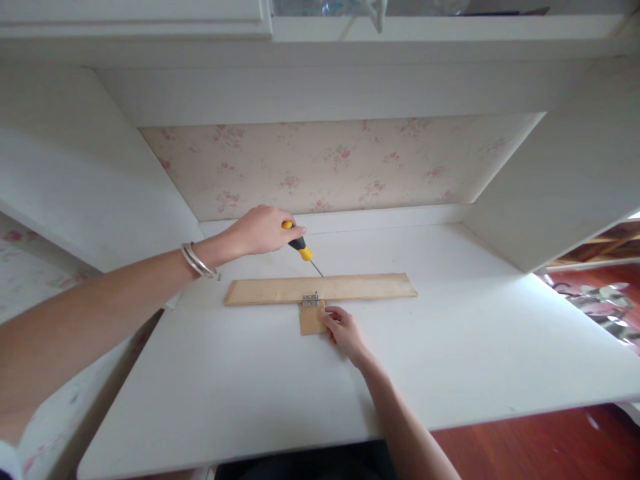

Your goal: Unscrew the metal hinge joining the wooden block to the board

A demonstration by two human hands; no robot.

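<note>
On my head feed, the left hand (267, 230), just above frame center, is closed around the yellow-and-black screwdriver (299, 244), shaft tilted down to the right. Its tip sits by the upper edge of the long wooden strip (360, 287); can't tell if it touches. Strip lies flat across mid-frame on the white surface (240, 387). Metal hinge (310, 301) sits at its lower edge, center of frame, where the small wooden piece (312, 321) meets it. A tiny upright bit stands on the hinge, too small for me to identify. Right hand (345, 333), just below center, pinches the small piece's right edge, thumb and fingers together. Silvery bangles (197, 260) on left wrist; floral wallpaper (345, 160) upper middle; reddish floor (520, 447) lower right.
</note>
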